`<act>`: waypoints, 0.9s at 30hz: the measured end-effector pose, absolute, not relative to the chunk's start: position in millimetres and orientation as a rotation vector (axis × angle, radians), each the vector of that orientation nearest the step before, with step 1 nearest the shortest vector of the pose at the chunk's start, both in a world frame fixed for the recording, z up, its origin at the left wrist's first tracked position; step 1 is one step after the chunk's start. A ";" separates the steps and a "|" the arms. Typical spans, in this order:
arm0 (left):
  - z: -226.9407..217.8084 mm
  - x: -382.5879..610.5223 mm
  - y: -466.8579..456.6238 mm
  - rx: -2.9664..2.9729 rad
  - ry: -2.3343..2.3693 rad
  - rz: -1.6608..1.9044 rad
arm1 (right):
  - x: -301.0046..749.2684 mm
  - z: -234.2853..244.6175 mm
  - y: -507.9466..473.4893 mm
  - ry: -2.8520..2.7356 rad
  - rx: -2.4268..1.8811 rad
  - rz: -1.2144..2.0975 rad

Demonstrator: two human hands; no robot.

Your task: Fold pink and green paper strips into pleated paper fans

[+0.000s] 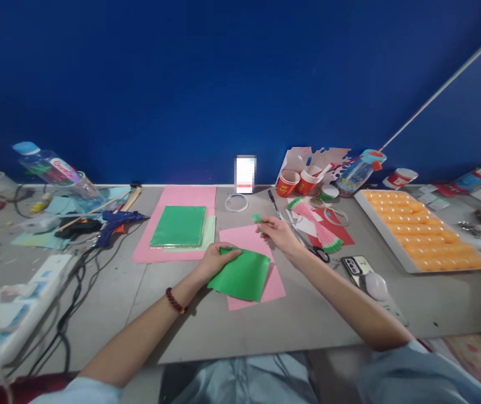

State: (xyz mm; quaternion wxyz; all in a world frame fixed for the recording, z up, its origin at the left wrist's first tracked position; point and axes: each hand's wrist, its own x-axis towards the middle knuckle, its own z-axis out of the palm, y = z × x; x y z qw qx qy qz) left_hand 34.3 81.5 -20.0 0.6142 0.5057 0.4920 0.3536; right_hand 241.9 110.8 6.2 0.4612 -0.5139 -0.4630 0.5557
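Note:
My left hand (219,261) is closed on a square sheet of green paper (243,275), thumb on top, near the table's front. Under this sheet lies pink paper (274,289). Up and to the right, my right hand (276,233) pinches a small green scrap (256,217), apart from the sheet; it looks like paper, but is slightly blurred. Left of my hands, a wrapped stack of green paper (179,226) rests on larger pink sheets (146,247). Scissors (321,255) lie just beyond my right forearm, partly hidden by it.
Left: a hot glue gun (116,221), a power strip (26,308) with cables, and a tilted bottle (58,168). Right: red paper cups (287,183), a pink-and-green paper fan (316,224), a phone (355,269) and a tray of orange balls (408,266). A white ring (236,210) lies behind.

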 end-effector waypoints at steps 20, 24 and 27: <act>-15.0 34.9 78.2 1.247 1.101 0.797 | 273.6 4.7 197.6 -2.143 -1.509 0.880; -19.0 34.5 79.5 1.206 1.094 0.856 | 278.9 7.7 193.5 -2.141 -1.602 0.657; -20.9 34.4 79.6 1.118 1.067 0.865 | 270.3 11.9 177.7 -2.094 -1.548 0.458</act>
